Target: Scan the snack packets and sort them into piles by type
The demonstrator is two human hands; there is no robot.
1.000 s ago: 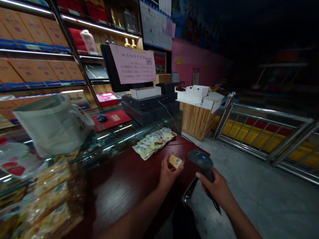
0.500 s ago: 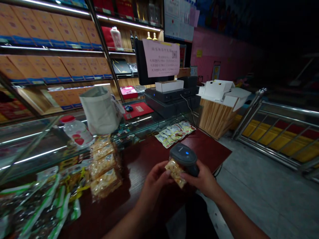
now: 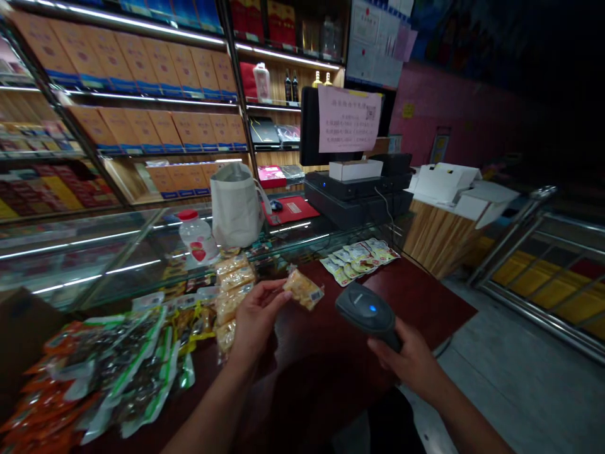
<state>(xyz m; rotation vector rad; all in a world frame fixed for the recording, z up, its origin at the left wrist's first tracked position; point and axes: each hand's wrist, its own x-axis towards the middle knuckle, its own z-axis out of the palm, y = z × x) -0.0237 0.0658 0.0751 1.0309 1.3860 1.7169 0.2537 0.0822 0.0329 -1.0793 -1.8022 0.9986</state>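
Note:
Between the thumb and fingers of my left hand (image 3: pixel 258 318) is a clear-wrapped snack pack (image 3: pixel 304 289), pale yellow with a barcode label at its lower right corner. My right hand (image 3: pixel 410 356) grips a dark grey barcode scanner (image 3: pixel 366 310) by its handle; a blue light glows on its top. The scanner's head is to the right of the pack, apart from it. Left of my left hand, a row of similar snack packs (image 3: pixel 231 301) lies on the dark red table (image 3: pixel 307 359), partly hidden behind that hand.
Green-edged snack bags (image 3: pixel 142 378) and orange packets (image 3: pixel 47 397) cover the left side. Small flat sachets (image 3: pixel 359 260) lie beyond the scanner. A red-capped bottle (image 3: pixel 197 239) and a pale bag (image 3: pixel 235 205) stand on the glass counter, left of a monitor (image 3: pixel 309 129). A metal railing (image 3: pixel 515 233) is at right.
The snack pack and scanner, close together before, have drawn apart. My left hand has carried the pack leftward and up, while the scanner now sits farther right. The view has turned left.

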